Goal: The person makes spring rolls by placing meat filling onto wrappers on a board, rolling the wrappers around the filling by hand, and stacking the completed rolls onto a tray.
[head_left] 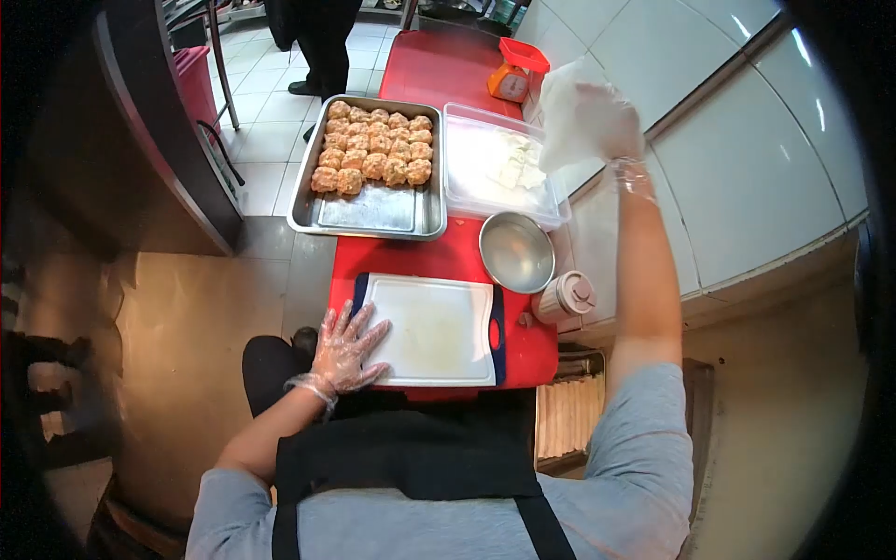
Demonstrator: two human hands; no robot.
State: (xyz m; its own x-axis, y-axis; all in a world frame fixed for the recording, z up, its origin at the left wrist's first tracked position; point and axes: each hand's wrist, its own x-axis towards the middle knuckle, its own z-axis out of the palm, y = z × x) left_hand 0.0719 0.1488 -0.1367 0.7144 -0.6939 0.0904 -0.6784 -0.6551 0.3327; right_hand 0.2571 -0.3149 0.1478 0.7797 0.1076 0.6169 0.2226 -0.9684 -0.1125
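Note:
My left hand (347, 353), in a clear plastic glove, lies with fingers spread on the left edge of a white cutting board (429, 327) with dark blue ends. My gloved right hand (623, 131) is raised at the upper right, by the tiled wall, closed on a thin, limp white sheet (571, 114), which looks like a dough wrapper. The sheet covers part of its fingers. Below and left of that hand, a clear plastic container (455, 191) holds white pieces. Left of it, a metal tray (303, 210) bears rows of meatballs (378, 149).
A metal bowl (516, 252) and a lidded jar (566, 297) stand right of the board on the red table (439, 70). An orange scale (509, 82) is at the back. Another person's dark-clothed legs (325, 47) show beyond the tray. A tiled wall (728, 177) borders the right side.

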